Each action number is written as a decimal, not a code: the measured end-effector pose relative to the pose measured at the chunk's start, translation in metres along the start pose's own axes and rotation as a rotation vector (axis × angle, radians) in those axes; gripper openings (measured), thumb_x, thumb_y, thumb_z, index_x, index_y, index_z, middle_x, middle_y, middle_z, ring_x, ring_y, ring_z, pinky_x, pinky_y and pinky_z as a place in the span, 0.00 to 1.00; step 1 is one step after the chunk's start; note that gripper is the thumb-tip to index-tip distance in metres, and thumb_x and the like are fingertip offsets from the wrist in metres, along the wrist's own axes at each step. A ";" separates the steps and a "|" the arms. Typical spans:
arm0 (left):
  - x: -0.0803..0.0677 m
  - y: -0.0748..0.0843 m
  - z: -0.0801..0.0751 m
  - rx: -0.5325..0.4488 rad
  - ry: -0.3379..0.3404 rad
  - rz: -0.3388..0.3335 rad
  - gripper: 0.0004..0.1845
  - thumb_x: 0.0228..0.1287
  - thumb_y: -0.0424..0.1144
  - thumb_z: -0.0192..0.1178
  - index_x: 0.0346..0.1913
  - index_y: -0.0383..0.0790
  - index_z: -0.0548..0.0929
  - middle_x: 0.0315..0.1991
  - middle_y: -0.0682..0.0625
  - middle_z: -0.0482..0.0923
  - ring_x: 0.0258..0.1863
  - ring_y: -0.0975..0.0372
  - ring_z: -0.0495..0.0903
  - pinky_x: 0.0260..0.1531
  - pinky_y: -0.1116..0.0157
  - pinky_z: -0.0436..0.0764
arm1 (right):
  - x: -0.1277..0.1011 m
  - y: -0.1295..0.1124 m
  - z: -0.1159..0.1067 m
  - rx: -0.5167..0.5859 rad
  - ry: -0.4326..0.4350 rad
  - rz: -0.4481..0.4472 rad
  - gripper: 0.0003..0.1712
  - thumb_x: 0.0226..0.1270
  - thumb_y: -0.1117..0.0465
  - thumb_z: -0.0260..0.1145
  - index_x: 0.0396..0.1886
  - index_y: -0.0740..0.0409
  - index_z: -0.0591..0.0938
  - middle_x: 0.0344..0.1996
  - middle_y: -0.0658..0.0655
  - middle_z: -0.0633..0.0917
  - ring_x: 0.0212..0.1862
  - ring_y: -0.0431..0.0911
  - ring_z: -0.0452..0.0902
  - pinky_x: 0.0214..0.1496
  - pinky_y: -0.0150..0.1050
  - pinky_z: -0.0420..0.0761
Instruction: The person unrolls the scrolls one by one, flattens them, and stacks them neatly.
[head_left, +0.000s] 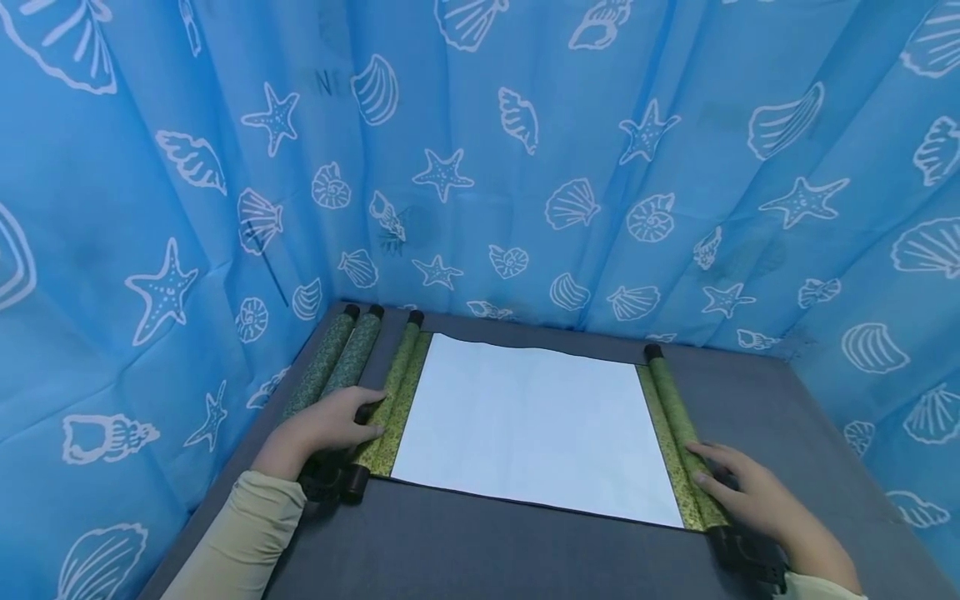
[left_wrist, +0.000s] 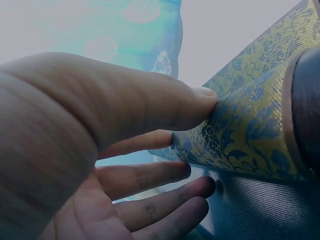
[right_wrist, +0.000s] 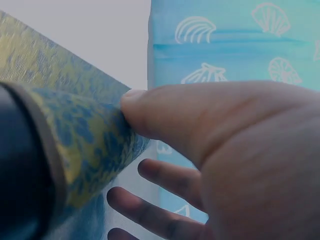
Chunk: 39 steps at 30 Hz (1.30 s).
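A makeshift recording booth rather than a lived-in room: blue sheeting [head_left: 525,150] printed with white seashells and starfish hangs creased on three sides, closing off a dark grey surface [head_left: 525,558] and hiding whatever lies behind. On the surface lie only hanging scrolls, one scroll [head_left: 536,421] spread open to blank white paper, two rolled scrolls [head_left: 337,358] beside the left wall.

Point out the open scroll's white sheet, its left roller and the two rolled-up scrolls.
white sheet [head_left: 525,417], head view, middle of the paper.
left roller [head_left: 397,371], head view, mid-length of the brocade roll.
rolled-up scrolls [head_left: 337,354], head view, between the pair, on the right one's edge.
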<state>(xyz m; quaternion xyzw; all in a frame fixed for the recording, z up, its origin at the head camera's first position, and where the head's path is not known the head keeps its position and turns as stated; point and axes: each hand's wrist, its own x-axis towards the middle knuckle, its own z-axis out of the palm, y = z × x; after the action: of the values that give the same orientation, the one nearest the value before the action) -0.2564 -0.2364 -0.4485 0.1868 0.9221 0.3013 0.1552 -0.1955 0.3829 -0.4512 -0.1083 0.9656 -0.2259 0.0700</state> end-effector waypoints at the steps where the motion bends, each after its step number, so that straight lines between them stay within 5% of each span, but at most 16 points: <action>1: 0.000 -0.001 0.000 0.005 0.003 0.001 0.33 0.76 0.39 0.66 0.77 0.30 0.70 0.75 0.32 0.71 0.69 0.38 0.76 0.54 0.51 0.82 | 0.000 -0.002 0.000 -0.003 0.003 0.000 0.32 0.81 0.54 0.65 0.75 0.67 0.74 0.70 0.83 0.70 0.59 0.74 0.80 0.51 0.68 0.82; 10: -0.003 0.001 -0.001 0.017 0.018 0.023 0.33 0.75 0.40 0.67 0.77 0.33 0.72 0.74 0.33 0.72 0.73 0.36 0.72 0.68 0.44 0.78 | 0.006 -0.015 0.002 -0.012 0.029 -0.015 0.30 0.79 0.55 0.68 0.71 0.69 0.77 0.72 0.84 0.65 0.66 0.81 0.71 0.56 0.71 0.80; 18: -0.008 0.000 -0.003 -0.011 0.053 0.011 0.31 0.76 0.42 0.66 0.76 0.35 0.74 0.73 0.35 0.74 0.73 0.37 0.72 0.69 0.43 0.76 | 0.021 -0.047 0.003 -0.040 0.092 -0.111 0.27 0.76 0.55 0.70 0.68 0.64 0.82 0.73 0.81 0.68 0.71 0.81 0.65 0.60 0.78 0.73; 30: -0.020 -0.009 -0.011 -0.031 0.178 0.035 0.29 0.77 0.45 0.65 0.73 0.33 0.76 0.71 0.34 0.75 0.70 0.37 0.74 0.68 0.43 0.77 | 0.048 -0.102 0.017 0.028 0.151 -0.207 0.22 0.76 0.58 0.71 0.66 0.59 0.84 0.71 0.71 0.76 0.61 0.66 0.82 0.56 0.64 0.85; 39: -0.033 -0.013 -0.018 0.024 0.277 0.022 0.25 0.77 0.45 0.64 0.70 0.36 0.80 0.67 0.36 0.79 0.65 0.40 0.79 0.63 0.43 0.80 | 0.065 -0.132 0.031 -0.026 0.194 -0.219 0.21 0.77 0.56 0.70 0.64 0.58 0.85 0.69 0.68 0.80 0.72 0.68 0.74 0.68 0.69 0.76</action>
<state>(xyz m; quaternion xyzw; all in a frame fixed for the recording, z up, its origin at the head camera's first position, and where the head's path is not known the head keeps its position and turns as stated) -0.2375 -0.2697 -0.4364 0.1553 0.9361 0.3150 0.0210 -0.2297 0.2386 -0.4243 -0.1917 0.9530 -0.2290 -0.0503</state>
